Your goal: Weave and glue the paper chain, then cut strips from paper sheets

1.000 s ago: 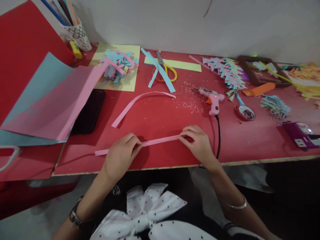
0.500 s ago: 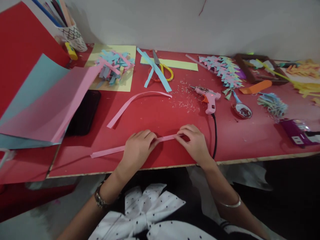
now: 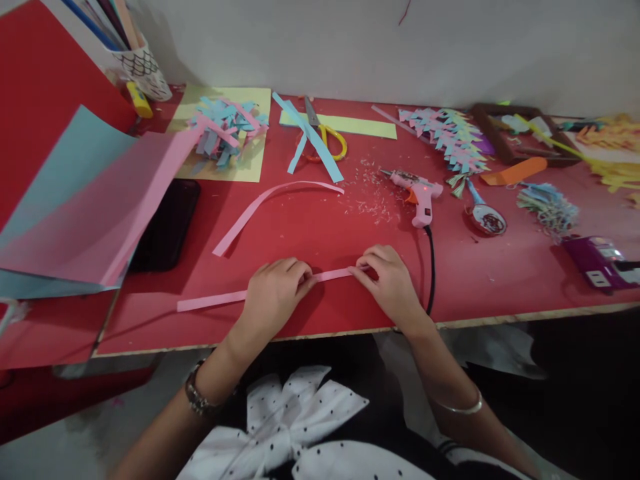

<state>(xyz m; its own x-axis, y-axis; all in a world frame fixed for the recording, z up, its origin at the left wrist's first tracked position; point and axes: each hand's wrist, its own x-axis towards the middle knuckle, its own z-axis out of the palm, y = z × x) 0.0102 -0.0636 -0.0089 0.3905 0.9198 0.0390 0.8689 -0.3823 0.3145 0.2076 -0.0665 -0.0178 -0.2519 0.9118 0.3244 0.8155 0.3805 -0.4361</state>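
Note:
A narrow pink paper strip (image 3: 213, 301) runs through both my hands near the front edge of the red table. My left hand (image 3: 275, 297) pinches it partway along, and its free end sticks out to the left. At its right end the strip is gripped between the thumb and fingers of my right hand (image 3: 387, 287); the tip is partly hidden there. Beyond the hands lies a second, curved pink strip (image 3: 263, 205). A pink glue gun (image 3: 419, 197) with a lit red light rests behind my right hand, its black cord coming toward the table edge.
Yellow-handled scissors (image 3: 325, 130) lie among blue strips at the back, beside a heap of cut paper pieces (image 3: 227, 133). Large paper sheets (image 3: 90, 200) overlap a black phone-like slab (image 3: 167, 227) at left. A fringed paper garland (image 3: 445, 140) and a purple power strip (image 3: 595, 263) are to the right.
My hands keep hold of the pink strip in nearly the same place. Its free left end has shifted slightly left and up in view.

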